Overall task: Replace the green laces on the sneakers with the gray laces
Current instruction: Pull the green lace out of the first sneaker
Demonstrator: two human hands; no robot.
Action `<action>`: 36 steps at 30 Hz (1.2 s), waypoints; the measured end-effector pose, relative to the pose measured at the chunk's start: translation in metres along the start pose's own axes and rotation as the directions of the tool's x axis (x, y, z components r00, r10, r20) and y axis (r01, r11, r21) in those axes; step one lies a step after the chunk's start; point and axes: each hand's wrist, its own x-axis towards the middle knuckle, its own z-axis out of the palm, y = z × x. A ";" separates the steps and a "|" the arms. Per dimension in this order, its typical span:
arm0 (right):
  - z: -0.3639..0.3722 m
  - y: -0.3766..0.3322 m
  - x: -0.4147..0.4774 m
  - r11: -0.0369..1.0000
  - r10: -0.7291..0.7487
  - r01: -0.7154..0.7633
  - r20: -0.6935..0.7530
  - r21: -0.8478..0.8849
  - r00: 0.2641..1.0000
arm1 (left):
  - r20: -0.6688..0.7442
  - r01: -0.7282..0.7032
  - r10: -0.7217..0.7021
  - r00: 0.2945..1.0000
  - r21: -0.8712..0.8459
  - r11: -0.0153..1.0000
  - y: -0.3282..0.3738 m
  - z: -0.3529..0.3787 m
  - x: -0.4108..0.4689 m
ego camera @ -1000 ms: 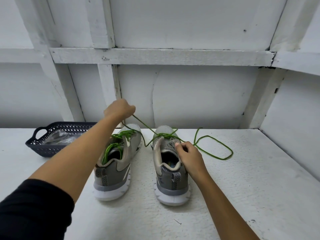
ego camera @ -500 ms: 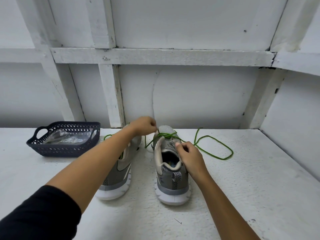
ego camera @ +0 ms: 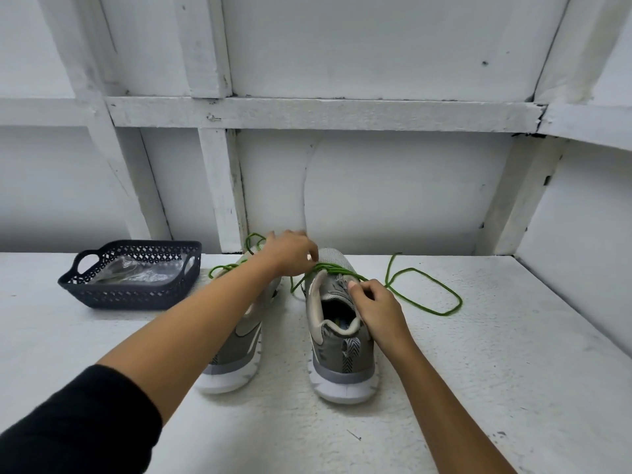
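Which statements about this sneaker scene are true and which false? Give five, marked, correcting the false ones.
1. The left sneaker and the right sneaker both show their heels to the camera. True.
2. The dark basket stands right of the sneakers. False: it stands to their left.
3. The basket is empty. False: a clear plastic bag lies in it.
4. A green lace loops on the table beside the right sneaker. True.
5. The right hand holds the left sneaker. False: it grips the right sneaker's upper.
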 end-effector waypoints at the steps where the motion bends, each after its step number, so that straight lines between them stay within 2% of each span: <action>1: 0.000 0.000 0.000 1.000 -0.001 0.001 0.002 -0.004 1.000 | 0.038 0.000 0.001 0.999 -0.025 1.000 0.002 0.003 0.001; 6: 0.000 0.000 0.000 1.000 -0.002 0.002 0.002 -0.006 1.000 | 0.059 0.062 -0.049 0.997 -0.226 0.972 0.002 0.007 0.003; 9: 0.000 0.001 0.001 1.000 0.000 0.001 0.007 -0.008 1.000 | -0.010 0.186 -0.202 0.979 -0.346 0.919 -0.008 0.001 0.002; 11: 0.000 0.002 0.001 1.000 0.001 -0.001 0.009 0.002 1.000 | -0.098 0.274 -0.364 0.926 -0.489 0.828 -0.018 -0.007 0.003; 14: 0.000 0.001 0.002 1.000 -0.005 0.005 0.010 0.004 1.000 | -0.157 0.335 -0.600 0.784 -0.707 0.623 -0.033 -0.024 0.000; 16: 0.001 0.002 0.002 1.000 -0.004 0.004 0.013 0.000 1.000 | -0.150 0.353 -0.669 0.728 -0.754 0.554 -0.041 -0.032 -0.005; 18: 0.000 0.001 0.002 1.000 -0.005 0.006 0.024 -0.010 1.000 | -0.126 0.375 -0.625 0.770 -0.703 0.604 -0.041 -0.035 -0.008; 22: -0.008 -0.009 0.012 0.996 -0.004 0.010 0.077 -0.084 0.997 | -0.026 0.335 -0.401 0.916 -0.504 0.796 -0.022 -0.033 -0.021; 27: -0.013 -0.013 0.055 0.977 -0.016 0.033 0.079 -0.209 0.997 | -0.066 0.196 -0.246 0.967 -0.423 0.884 0.018 -0.023 -0.050; 30: -0.006 -0.015 0.077 0.927 -0.056 0.099 0.127 -0.362 0.990 | -0.121 0.158 -0.259 0.958 -0.530 0.833 0.038 -0.005 -0.061; 36: 0.004 -0.023 0.095 0.791 -0.062 0.224 0.290 -0.569 0.955 | -0.125 0.132 -0.396 0.910 -0.816 0.563 0.066 0.037 -0.072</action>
